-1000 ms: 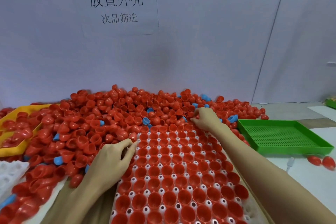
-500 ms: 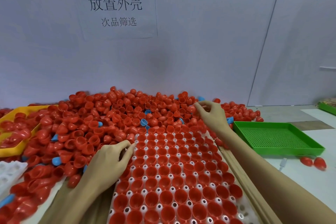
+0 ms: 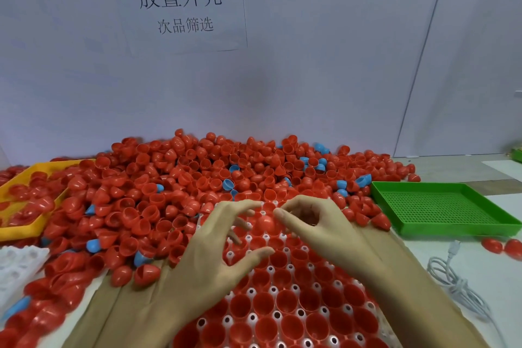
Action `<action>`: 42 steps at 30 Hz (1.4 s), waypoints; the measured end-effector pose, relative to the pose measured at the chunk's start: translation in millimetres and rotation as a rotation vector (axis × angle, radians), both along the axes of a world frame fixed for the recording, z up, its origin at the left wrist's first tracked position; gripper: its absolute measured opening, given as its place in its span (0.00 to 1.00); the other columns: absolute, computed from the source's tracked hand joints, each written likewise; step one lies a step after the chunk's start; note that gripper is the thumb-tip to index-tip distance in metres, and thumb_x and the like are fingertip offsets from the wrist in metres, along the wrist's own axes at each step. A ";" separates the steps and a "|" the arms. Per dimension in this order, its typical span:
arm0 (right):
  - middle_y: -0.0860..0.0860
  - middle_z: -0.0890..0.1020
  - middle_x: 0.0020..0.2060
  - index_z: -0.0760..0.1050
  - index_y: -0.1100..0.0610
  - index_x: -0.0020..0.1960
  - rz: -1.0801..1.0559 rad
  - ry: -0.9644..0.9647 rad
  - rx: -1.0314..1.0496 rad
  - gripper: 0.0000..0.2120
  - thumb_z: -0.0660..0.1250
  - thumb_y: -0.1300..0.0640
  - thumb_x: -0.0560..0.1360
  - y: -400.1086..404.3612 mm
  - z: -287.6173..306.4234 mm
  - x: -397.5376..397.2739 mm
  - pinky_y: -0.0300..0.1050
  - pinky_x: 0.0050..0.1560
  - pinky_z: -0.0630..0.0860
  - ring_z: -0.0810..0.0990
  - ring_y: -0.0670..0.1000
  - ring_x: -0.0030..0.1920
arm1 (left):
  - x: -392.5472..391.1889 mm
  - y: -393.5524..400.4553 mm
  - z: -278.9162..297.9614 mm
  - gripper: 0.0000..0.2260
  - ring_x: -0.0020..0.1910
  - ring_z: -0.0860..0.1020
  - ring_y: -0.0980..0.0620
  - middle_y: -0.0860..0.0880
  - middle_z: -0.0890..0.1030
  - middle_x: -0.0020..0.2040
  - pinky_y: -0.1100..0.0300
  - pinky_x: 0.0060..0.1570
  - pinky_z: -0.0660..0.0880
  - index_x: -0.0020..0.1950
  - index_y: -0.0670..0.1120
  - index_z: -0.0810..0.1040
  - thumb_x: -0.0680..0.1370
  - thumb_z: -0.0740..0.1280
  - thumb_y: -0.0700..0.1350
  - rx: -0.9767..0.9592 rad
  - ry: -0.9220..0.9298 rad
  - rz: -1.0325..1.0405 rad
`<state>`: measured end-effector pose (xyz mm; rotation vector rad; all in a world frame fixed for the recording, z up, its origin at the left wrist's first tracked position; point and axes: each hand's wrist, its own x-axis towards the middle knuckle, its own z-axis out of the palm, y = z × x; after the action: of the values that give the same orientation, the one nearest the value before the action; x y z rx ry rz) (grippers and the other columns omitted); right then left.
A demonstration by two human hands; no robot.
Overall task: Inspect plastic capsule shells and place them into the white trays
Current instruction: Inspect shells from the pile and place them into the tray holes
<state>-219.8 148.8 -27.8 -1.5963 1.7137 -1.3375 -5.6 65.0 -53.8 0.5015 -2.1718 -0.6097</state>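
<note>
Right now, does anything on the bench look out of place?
Yes: blue shells are scattered through the red shell pile, and two red shells lie apart on the table beyond the green tray.

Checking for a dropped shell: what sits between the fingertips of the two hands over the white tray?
Head view: one red shell, dome up, lies between the left hand and right hand, above the tray; whether either touches it is unclear.
</note>
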 end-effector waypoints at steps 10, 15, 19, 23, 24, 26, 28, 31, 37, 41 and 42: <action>0.46 0.86 0.52 0.83 0.47 0.60 0.139 -0.120 0.017 0.12 0.77 0.52 0.77 12.5 -4.1 -1.3 0.46 0.54 0.84 0.86 0.50 0.50 | -9.2 9.3 1.1 0.16 0.61 0.83 0.52 0.55 0.84 0.57 0.63 0.62 0.78 0.60 0.53 0.81 0.75 0.78 0.45 0.143 0.194 -0.017; 0.47 0.86 0.53 0.83 0.50 0.57 0.173 -0.127 0.010 0.10 0.77 0.52 0.77 15.9 -1.2 -1.1 0.51 0.58 0.84 0.86 0.50 0.52 | -8.0 9.1 -1.4 0.28 0.64 0.82 0.52 0.55 0.81 0.62 0.64 0.63 0.78 0.71 0.58 0.72 0.75 0.78 0.46 0.215 0.252 -0.028; 0.46 0.86 0.50 0.83 0.52 0.54 0.195 -0.094 0.009 0.07 0.77 0.55 0.77 16.3 -2.4 -0.5 0.53 0.56 0.84 0.86 0.49 0.51 | -8.1 8.6 -0.8 0.27 0.64 0.82 0.52 0.55 0.81 0.61 0.63 0.63 0.78 0.71 0.56 0.71 0.75 0.77 0.46 0.244 0.290 -0.010; 0.47 0.85 0.49 0.82 0.57 0.52 0.228 -0.086 -0.024 0.05 0.76 0.60 0.78 15.9 -3.0 0.4 0.54 0.51 0.84 0.85 0.49 0.50 | -6.5 7.6 0.3 0.25 0.64 0.82 0.51 0.54 0.83 0.59 0.63 0.62 0.78 0.69 0.56 0.73 0.76 0.77 0.44 0.249 0.280 -0.016; 0.48 0.85 0.50 0.82 0.58 0.52 0.236 -0.074 -0.043 0.05 0.76 0.61 0.78 16.0 -3.1 0.5 0.53 0.50 0.83 0.85 0.50 0.50 | -6.6 7.6 0.6 0.25 0.64 0.82 0.50 0.54 0.83 0.59 0.62 0.62 0.79 0.69 0.56 0.74 0.76 0.78 0.45 0.267 0.290 -0.029; 0.50 0.85 0.51 0.82 0.57 0.51 0.238 -0.029 -0.089 0.04 0.76 0.62 0.78 16.8 -3.7 1.3 0.51 0.51 0.83 0.85 0.53 0.53 | -7.2 8.5 1.8 0.26 0.63 0.82 0.49 0.53 0.84 0.59 0.62 0.62 0.79 0.69 0.55 0.74 0.75 0.80 0.49 0.310 0.330 -0.056; 0.47 0.85 0.52 0.83 0.55 0.49 0.206 0.061 -0.139 0.04 0.77 0.62 0.77 17.6 -4.9 1.8 0.50 0.51 0.83 0.85 0.54 0.56 | -7.3 9.3 3.1 0.26 0.63 0.82 0.48 0.51 0.84 0.58 0.61 0.62 0.79 0.69 0.54 0.75 0.73 0.80 0.51 0.328 0.375 -0.071; 0.42 0.86 0.53 0.84 0.54 0.46 0.167 0.265 -0.222 0.08 0.77 0.66 0.75 17.7 -6.6 1.1 0.42 0.48 0.81 0.85 0.48 0.56 | -6.2 8.7 4.0 0.27 0.64 0.81 0.46 0.50 0.83 0.59 0.60 0.64 0.78 0.70 0.53 0.74 0.73 0.79 0.49 0.307 0.377 -0.092; 0.39 0.85 0.55 0.84 0.53 0.48 0.154 0.378 -0.283 0.10 0.77 0.67 0.75 17.2 -8.9 -2.6 0.35 0.46 0.79 0.85 0.44 0.55 | -5.0 7.0 5.3 0.29 0.64 0.82 0.48 0.52 0.83 0.58 0.61 0.64 0.78 0.72 0.55 0.72 0.73 0.79 0.48 0.252 0.318 -0.096; 0.39 0.86 0.55 0.84 0.52 0.49 0.135 0.380 -0.310 0.10 0.77 0.66 0.75 16.3 -10.7 -4.7 0.39 0.46 0.81 0.85 0.45 0.55 | -4.7 6.5 4.1 0.31 0.63 0.82 0.46 0.51 0.82 0.57 0.61 0.64 0.78 0.73 0.56 0.72 0.73 0.79 0.47 0.231 0.285 -0.090; 0.39 0.86 0.54 0.83 0.52 0.50 0.132 0.371 -0.309 0.10 0.77 0.65 0.75 16.0 -11.1 -5.0 0.41 0.45 0.81 0.86 0.45 0.54 | -4.5 5.9 3.4 0.31 0.63 0.81 0.45 0.51 0.81 0.56 0.61 0.64 0.78 0.73 0.56 0.71 0.73 0.80 0.45 0.223 0.277 -0.084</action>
<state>-224.9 164.7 -38.9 -2.2085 1.6181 -1.3551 -10.1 71.0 -50.4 0.4164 -1.8791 -0.9187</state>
